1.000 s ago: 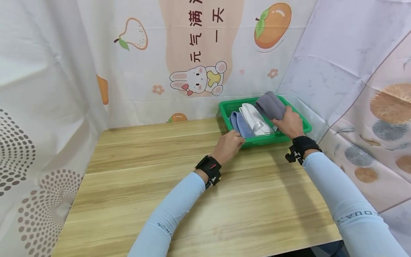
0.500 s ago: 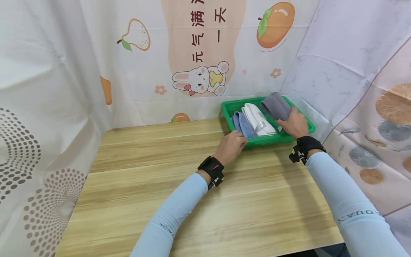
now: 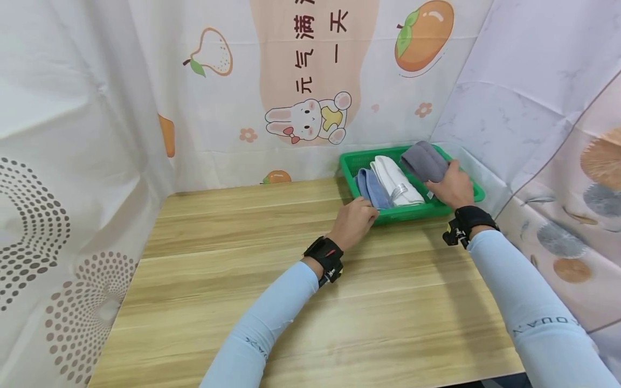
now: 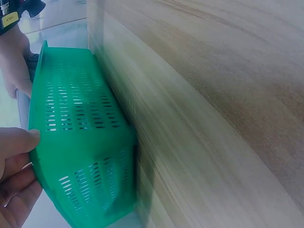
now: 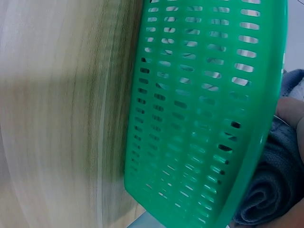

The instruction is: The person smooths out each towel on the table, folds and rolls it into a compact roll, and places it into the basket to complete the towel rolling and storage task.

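A green plastic basket [image 3: 412, 214] with slotted walls stands at the back right of the table. My left hand [image 3: 353, 222] pinches its rim at the near left corner, thumb outside the wall in the left wrist view. In my right hand [image 3: 453, 186] is a rolled grey towel [image 3: 424, 161], held at the basket's right side; its coiled end [image 5: 263, 199] shows beyond the rim in the right wrist view. Left of it in the basket lie a folded white towel [image 3: 394, 178] and a folded blue towel [image 3: 371, 188]. The grey towel's underside is hidden.
The wood-grain table [image 3: 233, 269] extends left and toward me from the basket. A printed curtain [image 3: 213, 118] hangs behind it, and another patterned curtain [image 3: 548, 178] closes in on the right, close to the basket.
The scene has drifted slightly right in the head view. Relative to the basket, the grey towel in my right hand has moved a little right and down. My left hand keeps its hold on the rim.
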Motion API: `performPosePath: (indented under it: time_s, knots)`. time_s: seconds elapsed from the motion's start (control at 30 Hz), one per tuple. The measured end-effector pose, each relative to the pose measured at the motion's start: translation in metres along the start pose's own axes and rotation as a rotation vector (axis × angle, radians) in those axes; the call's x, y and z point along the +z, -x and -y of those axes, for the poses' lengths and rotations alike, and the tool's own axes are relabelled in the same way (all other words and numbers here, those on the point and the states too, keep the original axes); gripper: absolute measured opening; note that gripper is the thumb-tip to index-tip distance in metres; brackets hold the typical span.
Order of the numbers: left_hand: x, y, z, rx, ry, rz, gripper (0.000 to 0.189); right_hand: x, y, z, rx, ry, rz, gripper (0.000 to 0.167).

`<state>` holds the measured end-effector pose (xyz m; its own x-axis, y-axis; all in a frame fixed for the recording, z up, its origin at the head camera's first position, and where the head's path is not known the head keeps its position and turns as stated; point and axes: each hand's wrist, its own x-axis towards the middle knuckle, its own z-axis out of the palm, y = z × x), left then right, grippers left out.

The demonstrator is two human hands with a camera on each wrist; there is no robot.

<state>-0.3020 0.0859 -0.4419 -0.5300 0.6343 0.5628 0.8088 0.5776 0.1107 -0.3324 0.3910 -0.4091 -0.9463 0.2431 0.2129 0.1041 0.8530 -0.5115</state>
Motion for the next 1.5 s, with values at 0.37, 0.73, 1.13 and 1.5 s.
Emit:
performPosePath:
  time_s: [0.37,0.73,1.13,1.5]
  knots:
    - [0.001,-0.001,0.002,-0.011,0.010,0.016,0.018,0.011,-0.006,-0.006,0.018,-0.007,0.011,0.086]
    - [-0.001,-0.002,-0.001,-0.013,0.021,0.044,0.016,0.023,-0.008,-0.010,0.028,0.163,-0.051,0.079]
    - [0.003,-0.003,0.005,-0.030,0.032,0.055,0.018,0.027,-0.020,-0.012,0.062,0.240,0.051,0.087]
    - [0.002,-0.003,0.006,-0.023,0.034,0.051,0.016,0.022,-0.027,-0.017,0.038,0.301,0.221,0.070]
